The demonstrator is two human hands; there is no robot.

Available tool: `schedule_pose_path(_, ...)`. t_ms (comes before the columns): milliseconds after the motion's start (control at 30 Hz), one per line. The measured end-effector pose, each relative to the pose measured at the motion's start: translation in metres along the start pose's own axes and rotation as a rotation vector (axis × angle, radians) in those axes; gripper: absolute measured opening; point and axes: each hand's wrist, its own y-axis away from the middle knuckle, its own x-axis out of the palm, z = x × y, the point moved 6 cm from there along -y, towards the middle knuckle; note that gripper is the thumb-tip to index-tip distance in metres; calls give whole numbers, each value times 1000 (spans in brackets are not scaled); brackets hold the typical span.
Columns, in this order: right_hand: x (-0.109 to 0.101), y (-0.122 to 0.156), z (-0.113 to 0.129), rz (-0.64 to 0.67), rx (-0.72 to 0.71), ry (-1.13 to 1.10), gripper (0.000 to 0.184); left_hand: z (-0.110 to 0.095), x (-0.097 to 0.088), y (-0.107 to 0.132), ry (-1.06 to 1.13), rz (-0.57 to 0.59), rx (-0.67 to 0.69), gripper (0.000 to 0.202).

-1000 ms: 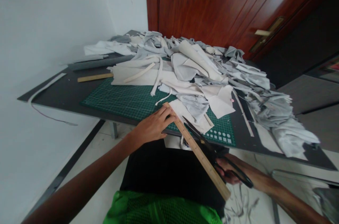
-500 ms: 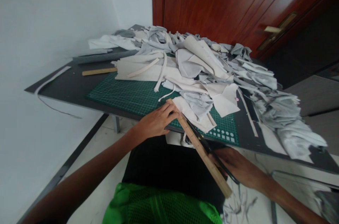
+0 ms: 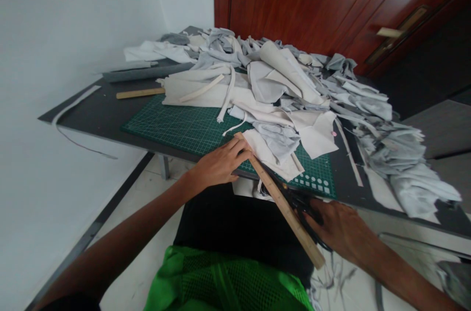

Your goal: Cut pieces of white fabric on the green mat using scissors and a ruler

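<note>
My left hand (image 3: 225, 163) is closed on the far end of a wooden ruler (image 3: 285, 208), at the front edge of the green cutting mat (image 3: 176, 127). The ruler slants toward me past the table edge. My right hand (image 3: 340, 227) grips the handles of black scissors (image 3: 298, 203), which lie alongside the ruler's right side. Their blades point toward my left hand, by the edge of a pale piece of fabric (image 3: 270, 156). Whether the blades touch the fabric I cannot tell. A crumpled light grey piece (image 3: 279, 139) lies on top of that fabric.
Heaped fabric scraps (image 3: 221, 51) run along the back and right of the dark table (image 3: 88, 117). A second wooden strip (image 3: 140, 93) lies at the left. One thin fabric strip (image 3: 73, 102) hangs over the left edge. Behind stands a red-brown door (image 3: 294, 2).
The scissors' handles have spread apart, and my right hand has shifted slightly to the right. My left hand still holds the ruler's far end. The whole view has moved a little.
</note>
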Motion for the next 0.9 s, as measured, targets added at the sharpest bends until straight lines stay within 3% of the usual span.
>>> schedule_pose_path(267, 2, 8, -1, -75, -91, 84, 39, 0, 2, 0, -46, -9, 8, 68)
schedule_pose_path(467, -3, 5, 8, -83, -274, 135, 42, -1, 1, -1, -86, -19, 12, 63)
schedule_pose_path(600, 0, 2, 4, -72, -223, 108, 45, -1, 0, -1, -85, -27, 15, 62)
schedule_pose_path(900, -1, -5, -2, 120, -106, 37, 52, -2, -1, -1, -63, -44, 24, 67)
